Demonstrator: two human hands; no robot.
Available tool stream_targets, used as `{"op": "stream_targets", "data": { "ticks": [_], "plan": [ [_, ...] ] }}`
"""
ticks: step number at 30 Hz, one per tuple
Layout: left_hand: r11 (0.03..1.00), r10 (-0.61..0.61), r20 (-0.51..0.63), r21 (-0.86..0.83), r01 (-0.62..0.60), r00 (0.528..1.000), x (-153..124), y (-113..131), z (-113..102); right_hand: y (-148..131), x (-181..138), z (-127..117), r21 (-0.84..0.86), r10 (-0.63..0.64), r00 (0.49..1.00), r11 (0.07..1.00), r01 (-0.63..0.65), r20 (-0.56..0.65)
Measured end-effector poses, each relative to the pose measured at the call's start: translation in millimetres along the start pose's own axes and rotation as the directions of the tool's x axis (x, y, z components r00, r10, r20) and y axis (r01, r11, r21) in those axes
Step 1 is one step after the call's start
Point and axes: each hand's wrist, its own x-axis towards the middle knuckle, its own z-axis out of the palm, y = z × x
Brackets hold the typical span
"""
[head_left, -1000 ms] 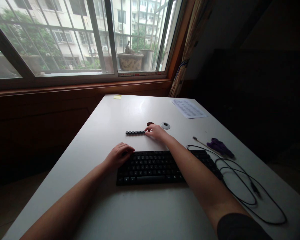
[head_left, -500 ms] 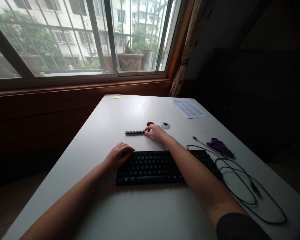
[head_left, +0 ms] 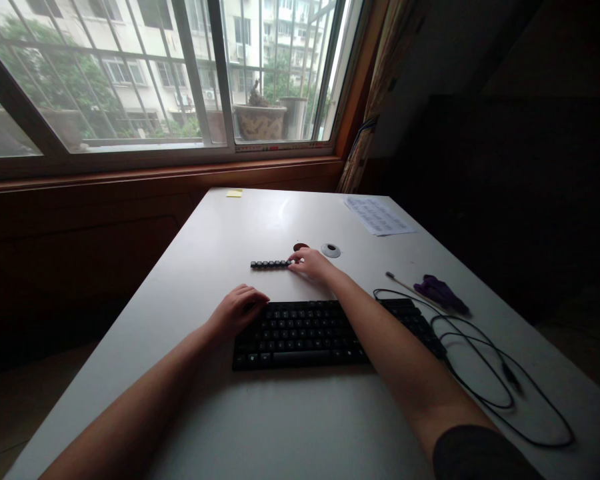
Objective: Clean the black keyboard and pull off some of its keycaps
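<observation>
A black keyboard point(head_left: 300, 333) lies on the white table, its right part crossed by my right forearm. My left hand point(head_left: 241, 308) grips the keyboard's upper left corner, with the fingers curled over it. Beyond the keyboard, several loose black keycaps point(head_left: 269, 265) stand in a straight row. At the right end of that row, my right hand point(head_left: 307, 263) pinches a keycap point(head_left: 289, 263) between thumb and fingers. The fingertips hide part of this keycap.
Behind my right hand are a brown disc point(head_left: 301, 247) and a round grey cable-hole cover point(head_left: 331, 251). A thin brush point(head_left: 391, 276), a purple cloth point(head_left: 439, 293) and a looped black cable point(head_left: 507, 363) lie to the right. Printed paper point(head_left: 380, 217) and a yellow note point(head_left: 234, 193) lie farther back.
My right hand has shifted very slightly left at the end of the keycap row. My left hand stays on the keyboard corner.
</observation>
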Motion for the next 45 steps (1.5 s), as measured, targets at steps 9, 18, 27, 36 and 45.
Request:
{"op": "stream_targets", "data": {
  "ticks": [9,18,27,36,45],
  "plan": [
    [1.0,-0.004,-0.002,0.008,0.004,1.0,0,0,0,3,1,1,0.017,0.001,1.0,1.0,-0.001,0.0],
    [1.0,-0.006,0.002,0.007,0.006,1.0,-1,-2,0,7,-7,-2,0.066,-0.018,0.999,0.998,0.02,-0.029],
    [1.0,0.002,0.01,-0.002,-0.002,1.0,-2,-6,1,-6,-49,-22,0.225,0.027,0.979,0.974,0.019,-0.2],
    [0.999,0.029,0.0,0.026,-0.029,1.0,-3,-4,1,-40,-115,-48,0.371,0.087,0.842,0.918,0.14,-0.532],
    [0.998,0.052,-0.001,0.043,-0.052,0.999,-3,-5,-1,-59,-143,-32,0.285,0.091,0.849,0.956,0.072,-0.52]
  ]
}}
